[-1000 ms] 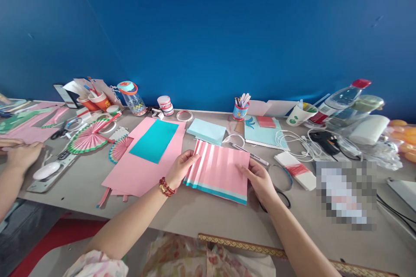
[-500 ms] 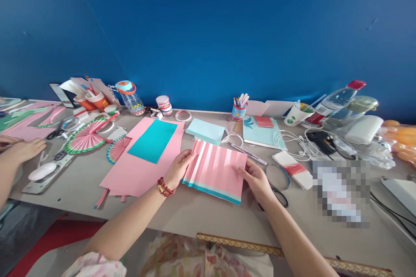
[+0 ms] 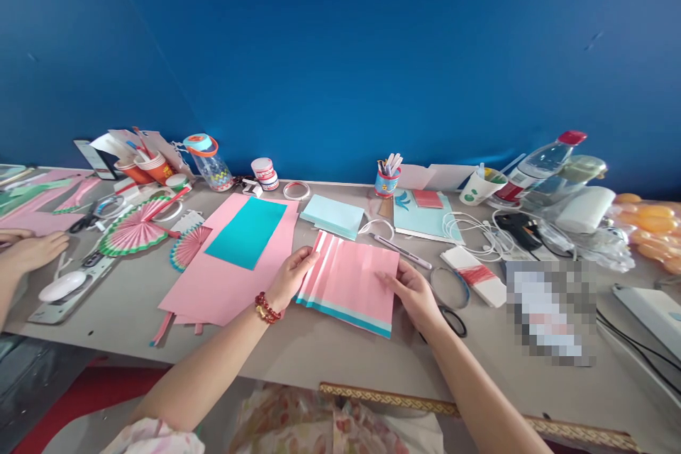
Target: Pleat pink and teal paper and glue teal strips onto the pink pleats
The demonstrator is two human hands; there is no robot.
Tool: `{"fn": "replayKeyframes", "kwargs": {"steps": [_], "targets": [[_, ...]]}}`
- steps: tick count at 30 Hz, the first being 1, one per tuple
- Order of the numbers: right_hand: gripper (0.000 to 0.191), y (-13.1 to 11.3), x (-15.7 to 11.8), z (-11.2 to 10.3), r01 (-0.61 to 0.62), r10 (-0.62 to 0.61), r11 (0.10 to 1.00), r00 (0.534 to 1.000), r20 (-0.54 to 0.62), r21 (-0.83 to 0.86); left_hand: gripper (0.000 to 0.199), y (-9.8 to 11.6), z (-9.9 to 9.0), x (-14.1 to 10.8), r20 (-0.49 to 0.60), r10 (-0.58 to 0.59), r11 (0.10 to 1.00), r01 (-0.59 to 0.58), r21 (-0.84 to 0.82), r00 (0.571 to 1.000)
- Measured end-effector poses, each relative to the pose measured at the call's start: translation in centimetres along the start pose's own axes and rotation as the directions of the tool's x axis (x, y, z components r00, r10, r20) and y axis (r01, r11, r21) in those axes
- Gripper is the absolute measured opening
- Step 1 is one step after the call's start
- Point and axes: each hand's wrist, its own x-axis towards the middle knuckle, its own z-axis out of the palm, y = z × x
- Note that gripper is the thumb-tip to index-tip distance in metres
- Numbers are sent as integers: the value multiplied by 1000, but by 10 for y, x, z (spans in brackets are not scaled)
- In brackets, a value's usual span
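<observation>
A pink sheet of paper [image 3: 348, 284] with a teal strip along its near edge is held just over the table in both hands. Its left part carries several narrow upright pleats; the right part looks flatter. My left hand [image 3: 291, 275] pinches the pleated left edge, and a red bead bracelet [image 3: 267, 307] circles that wrist. On the opposite side my right hand [image 3: 418, 292] grips the right edge, thumb and index on the front face. The other fingers of this hand are partly behind the paper. Left of the paper lie large pink sheets [image 3: 228, 298] with a teal sheet [image 3: 247, 230] on top.
Pale blue paper [image 3: 333, 215] and a pen [image 3: 403, 251] lie behind the held paper. Scissors [image 3: 454, 323] rest by my right wrist. Pleated paper fans [image 3: 133, 227], a white mouse [image 3: 64, 285] and another person's hands [image 3: 37, 252] are at left. A bottle [image 3: 543, 167] stands at right.
The whole view has shifted slightly. The held paper's right part looks flatter and less rippled than before. Both hands keep their grip on its edges.
</observation>
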Motion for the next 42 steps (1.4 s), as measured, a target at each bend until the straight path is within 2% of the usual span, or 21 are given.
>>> {"fn": "replayKeyframes", "kwargs": {"steps": [15,21,26,30,36,39,42], "targets": [[54,3,2,-5,19,-19,1000,995,-93,-2,41,4,-5,2,-33,6,999,-8,-38,999],[54,4,2,-7,30,-37,998,994,-100,-64,41,4,-5,2,-61,-7,999,5,-36,998],[50,5,1,-8,43,-46,998,997,-69,-48,39,2,-6,3,-110,-26,1000,26,-5,994],[54,3,0,-5,32,-36,996,998,-45,-83,35,1,-6,0,-139,-20,999,23,27,990],[56,2,-1,-2,9,-10,999,1000,-23,-53,39,1,-2,-4,-35,29,997,-27,72,999],[53,1,-2,0,10,-10,999,1000,6,-48,42,-1,0,-3,-40,33,997,-31,67,999],[51,-1,-4,4,14,-11,993,1000,26,-119,42,-4,1,-1,-68,24,997,-19,71,997]]}}
